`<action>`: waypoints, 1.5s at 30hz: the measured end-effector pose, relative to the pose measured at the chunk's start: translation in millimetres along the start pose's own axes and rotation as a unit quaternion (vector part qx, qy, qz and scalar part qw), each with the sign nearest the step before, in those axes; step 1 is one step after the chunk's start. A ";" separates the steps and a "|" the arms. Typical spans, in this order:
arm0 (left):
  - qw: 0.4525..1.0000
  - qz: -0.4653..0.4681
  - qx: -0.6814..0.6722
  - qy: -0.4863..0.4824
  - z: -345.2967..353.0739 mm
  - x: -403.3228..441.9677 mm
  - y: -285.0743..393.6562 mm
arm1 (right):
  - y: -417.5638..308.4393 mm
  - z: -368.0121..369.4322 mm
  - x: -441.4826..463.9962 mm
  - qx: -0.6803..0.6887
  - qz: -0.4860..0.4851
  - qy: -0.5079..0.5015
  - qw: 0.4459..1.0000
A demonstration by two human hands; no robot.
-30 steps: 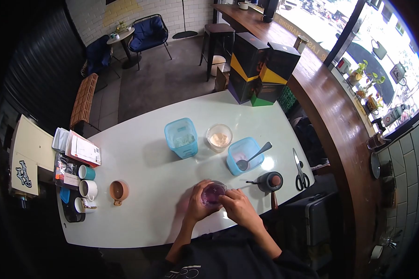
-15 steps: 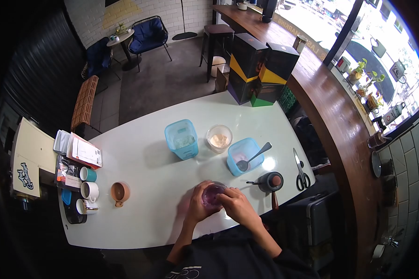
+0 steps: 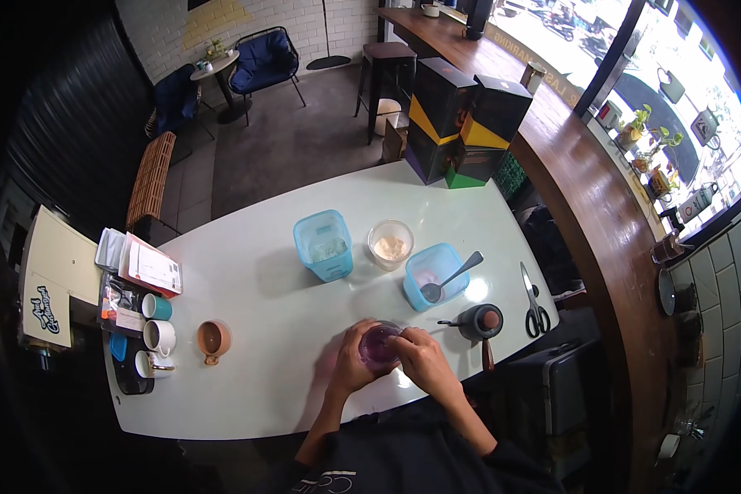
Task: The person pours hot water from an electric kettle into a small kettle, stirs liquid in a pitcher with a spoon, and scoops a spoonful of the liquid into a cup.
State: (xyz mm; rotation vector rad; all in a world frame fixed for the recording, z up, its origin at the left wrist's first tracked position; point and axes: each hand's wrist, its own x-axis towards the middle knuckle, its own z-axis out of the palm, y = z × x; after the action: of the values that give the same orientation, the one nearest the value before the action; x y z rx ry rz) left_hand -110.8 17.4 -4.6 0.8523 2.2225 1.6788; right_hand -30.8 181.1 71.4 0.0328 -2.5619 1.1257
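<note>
Near the front edge of the white table, my left hand is wrapped round a clear cup with purple contents. My right hand has its fingers pinched together at the cup's right rim; whatever they may hold is hidden. Beyond the cup stand a blue container with a dark spoon leaning in it, a round clear tub of pale powder, and a taller blue container with whitish bits inside. A small dark pot with a wooden handle stands right of my hands.
Black scissors lie at the table's right edge. A terracotta cup stands on the left, near several mugs and some packets. Stacked black boxes occupy the far right corner. A wooden counter runs along the window.
My right hand has shifted very slightly at the cup's rim. The left hand keeps its hold round the cup, and the things on the table stay where they were.
</note>
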 end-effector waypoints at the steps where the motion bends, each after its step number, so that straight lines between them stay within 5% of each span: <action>1: 1.000 -0.004 -0.005 -0.003 -0.1 -0.6 -1.8 | 0.9 1.5 -0.2 0.000 0.000 0.000 1.000; 9: 1.000 0.016 -0.004 -0.008 -1.8 -0.6 -7.8 | -0.5 -4.2 0.0 0.015 -0.018 -0.080 0.996; 19: 1.000 -0.002 0.000 -0.006 0.2 -0.2 -3.1 | 2.0 -3.9 0.5 -0.030 0.000 -0.008 1.000; 27: 1.000 0.011 0.002 -0.008 -1.7 -1.3 -8.5 | 4.3 2.1 -3.3 0.034 0.006 -0.108 0.994; 36: 1.000 0.015 0.023 -0.007 -1.1 0.6 -2.8 | -0.1 -12.9 2.8 -0.049 0.015 -0.048 0.998; 45: 1.000 0.014 0.017 -0.009 -0.6 -2.2 -10.1 | -6.3 0.6 3.5 0.008 0.029 -0.030 0.999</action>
State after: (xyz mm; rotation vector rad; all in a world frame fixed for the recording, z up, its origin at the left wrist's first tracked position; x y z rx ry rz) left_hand -112.4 13.8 -14.1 0.9074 2.2433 1.6449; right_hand -33.3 176.7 76.6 -0.0037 -2.6227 1.1839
